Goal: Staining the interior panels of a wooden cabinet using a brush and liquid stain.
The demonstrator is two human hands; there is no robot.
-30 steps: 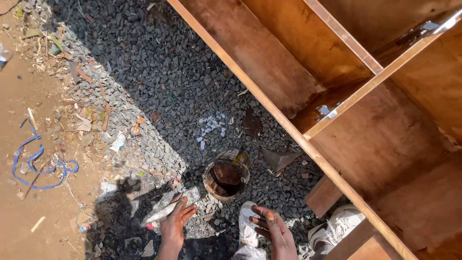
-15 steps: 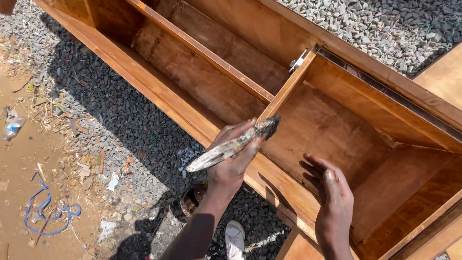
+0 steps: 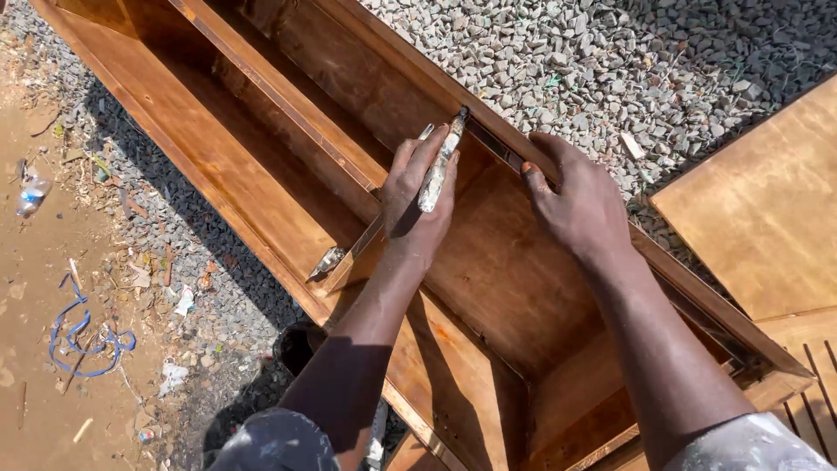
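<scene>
A long brown wooden cabinet frame [image 3: 261, 187] lies on its back on grey gravel, split by dividers into open compartments. My left hand [image 3: 418, 196] is shut on a paint-crusted brush [image 3: 438, 166], whose tip touches the far rail of the frame beside a divider. My right hand [image 3: 580, 201] rests flat on that same far rail, fingers spread, holding nothing. A small metal bracket [image 3: 327, 260] sits where a divider meets the near rail.
Grey gravel [image 3: 610, 61] lies beyond the frame. A stained wooden panel [image 3: 767, 209] rests at the right. A dark tin [image 3: 296, 344] stands by the near rail. On bare dirt at the left lie a blue cord [image 3: 78, 336], a crushed bottle [image 3: 30, 192] and litter.
My left hand picked the brush up from the gravel beside the tin and carried it over the frame to the far rail. My right hand came to rest on that rail.
</scene>
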